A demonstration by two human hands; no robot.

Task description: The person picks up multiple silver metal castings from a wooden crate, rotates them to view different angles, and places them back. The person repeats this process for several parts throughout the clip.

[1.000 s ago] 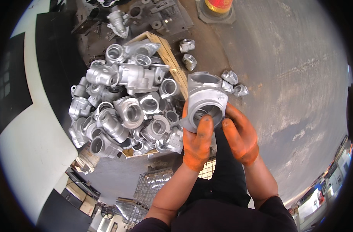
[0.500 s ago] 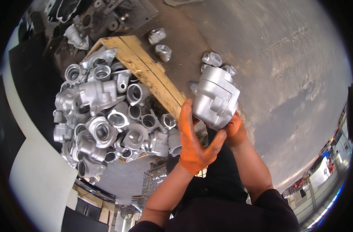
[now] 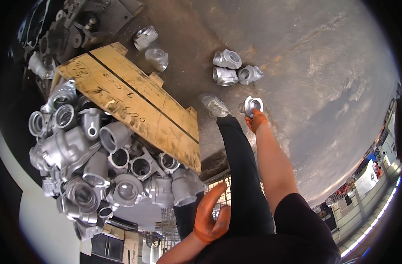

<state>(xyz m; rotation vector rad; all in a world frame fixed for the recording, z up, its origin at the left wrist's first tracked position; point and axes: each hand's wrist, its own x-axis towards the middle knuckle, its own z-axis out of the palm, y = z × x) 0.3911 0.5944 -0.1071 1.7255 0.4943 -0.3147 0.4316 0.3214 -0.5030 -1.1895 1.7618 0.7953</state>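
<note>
An orange glove covers my right hand (image 3: 257, 119), which reaches out low over the floor and grips a silver metal housing (image 3: 252, 105) by its round opening. The rest of that casting is partly hidden behind the glove. My left hand (image 3: 212, 215), gloved in orange too, is empty near my body, its thumb and fingers apart. Just beyond the held casting, several similar housings (image 3: 227, 59) stand close together on the floor. To the left of my left hand, a large heap of silver castings (image 3: 124, 189) fills a wooden crate (image 3: 135, 97).
Two more castings (image 3: 157, 58) lie on the floor beyond the crate. Dark metal machine parts (image 3: 84, 31) are at the far left. My shoe (image 3: 215, 105) stands between the crate and the held casting. A wire mesh cage (image 3: 168, 218) is behind the heap.
My right hand has carried the casting away from me and down toward the floor. My left hand has let go and drawn back toward my body. The view has shifted, showing more of the crate's side.
</note>
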